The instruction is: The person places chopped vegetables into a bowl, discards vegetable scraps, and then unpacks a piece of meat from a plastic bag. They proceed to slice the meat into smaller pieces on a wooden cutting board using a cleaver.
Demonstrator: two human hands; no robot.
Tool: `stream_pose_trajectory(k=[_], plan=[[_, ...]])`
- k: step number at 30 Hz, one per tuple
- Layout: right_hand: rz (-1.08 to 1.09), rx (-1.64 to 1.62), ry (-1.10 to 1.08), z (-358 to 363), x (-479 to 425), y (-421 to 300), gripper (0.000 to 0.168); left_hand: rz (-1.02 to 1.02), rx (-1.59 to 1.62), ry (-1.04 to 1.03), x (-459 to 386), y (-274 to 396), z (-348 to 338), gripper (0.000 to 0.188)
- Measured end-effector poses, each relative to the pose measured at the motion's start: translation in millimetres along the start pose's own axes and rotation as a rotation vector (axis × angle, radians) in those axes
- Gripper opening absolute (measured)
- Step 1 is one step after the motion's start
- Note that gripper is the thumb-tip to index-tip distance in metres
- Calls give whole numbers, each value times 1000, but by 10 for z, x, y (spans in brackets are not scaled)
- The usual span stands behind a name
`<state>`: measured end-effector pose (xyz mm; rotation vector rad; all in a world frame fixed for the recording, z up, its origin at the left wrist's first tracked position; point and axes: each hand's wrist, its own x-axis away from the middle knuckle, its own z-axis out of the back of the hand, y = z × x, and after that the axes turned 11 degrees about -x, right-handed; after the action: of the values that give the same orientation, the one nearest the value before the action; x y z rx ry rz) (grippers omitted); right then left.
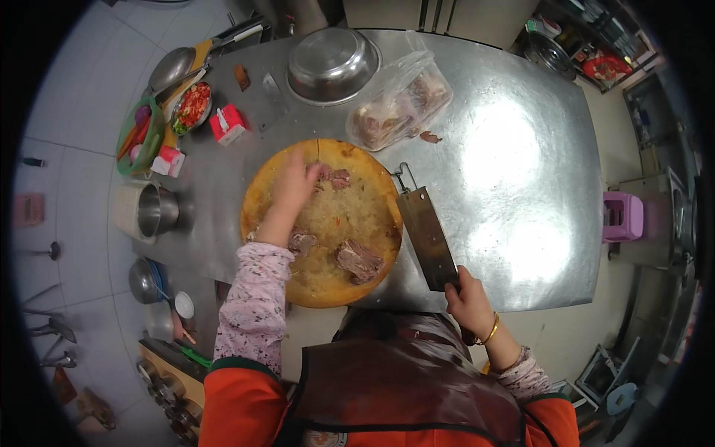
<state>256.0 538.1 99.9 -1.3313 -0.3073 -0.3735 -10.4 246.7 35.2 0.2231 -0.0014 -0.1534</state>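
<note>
A round wooden chopping board (329, 218) with a metal hook at its edge lies before me on the steel table. Over its far left part is my left hand (296, 181), blurred, its fingers beside small slices of cooked meat (339, 179); whether they grip a slice is unclear. Another meat piece (302, 243) is partly covered by my left forearm. A larger chunk of meat (359, 261) rests near the board's front edge. To the right of the board, my right hand (470, 302) grips a cleaver (429, 240) by its handle, the broad blade pointing away from me.
Behind the board, an upturned steel basin (333, 66) stands beside raw meat in a clear plastic bag (402, 106). Left are a red box (228, 124), a bowl of chopped peppers (191, 109), a green vegetable basket (141, 136) and a steel pot (158, 208). A purple stool (623, 216) stands beyond the table's right edge.
</note>
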Motion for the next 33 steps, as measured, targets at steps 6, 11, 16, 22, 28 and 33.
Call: stream_pose_trajectory(k=[6,11,16,22,28,33], plan=[[84,121,-46,-69,-18,-4,13,138,-110,-207,-79,-424,-21,22],[112,200,-78,-131,-102,23,14,168,71,-220,-93,-552,-109,13],[58,185,-83,-88,-55,-58,15,153,428,72,47,-463,79,11],[186,161,-30,-128,-45,20,14,140,931,-412,575,387,45,10],[149,252,-108,-135,-180,-249,13,-54,496,-160,717,562,-286,14],[376,352,-64,-201,-312,-553,13,-94,386,-83,765,455,-180,17]])
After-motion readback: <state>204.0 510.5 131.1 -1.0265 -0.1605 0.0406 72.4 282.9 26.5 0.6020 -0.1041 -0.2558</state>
